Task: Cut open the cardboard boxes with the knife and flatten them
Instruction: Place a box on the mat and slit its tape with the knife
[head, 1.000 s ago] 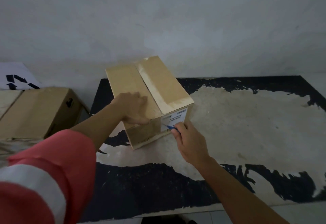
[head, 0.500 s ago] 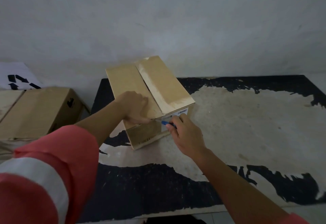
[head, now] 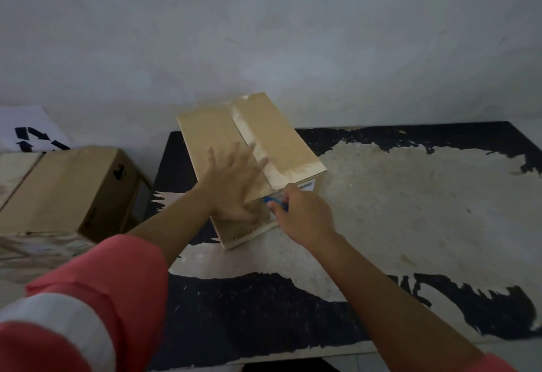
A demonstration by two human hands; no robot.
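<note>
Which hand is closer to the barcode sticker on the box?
Right. The right hand, gripping the blue knife, is just below the barcode sticker on the near side of the cardboard box. The left hand lies spread on the box top, farther left.

I see: brown taped box (head: 272, 134) shut on table's (head: 410, 201) far left | blue knife (head: 274, 200) over table's left side
</note>
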